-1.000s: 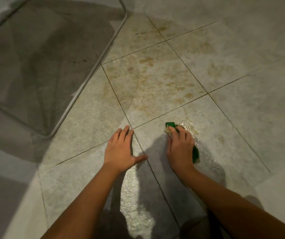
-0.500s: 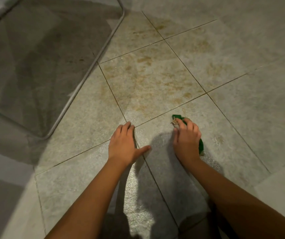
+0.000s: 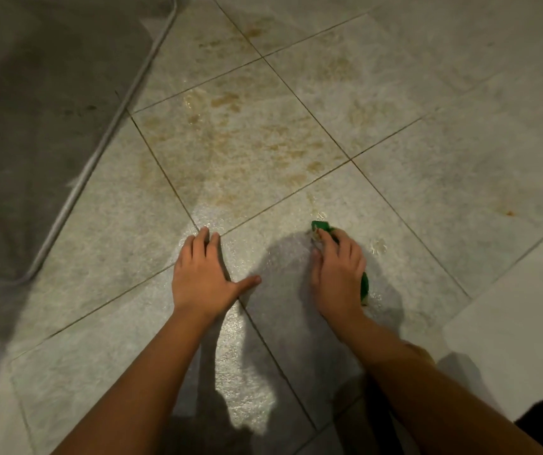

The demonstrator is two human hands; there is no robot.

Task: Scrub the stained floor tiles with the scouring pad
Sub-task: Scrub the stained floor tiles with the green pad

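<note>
Green scouring pad (image 3: 323,228): thin, crumpled, mostly hidden under my right hand (image 3: 337,274). One green corner pokes out past the fingertips and another strip shows at the outer heel of the palm. It sits on a pale grey speckled floor tile (image 3: 404,257), near that tile's far-left edge, just on my side of the grout line. The tile has a wet gloss around the pad. The next tile out carries brown rust-coloured stains (image 3: 227,103), which are heaviest toward its far corner. Right hand pose: palm down, fingers curled over the pad and gripping it, pressing it onto the tile, thumb tucked on the inner side. Left hand (image 3: 202,274): flat on the floor, palm down, fingers straight and together, thumb splayed right, holding nothing, lying across a grout crossing. Both forearms extended forward. A dull grey metal rail (image 3: 106,139) runs diagonally along the tiles' left edge.
</note>
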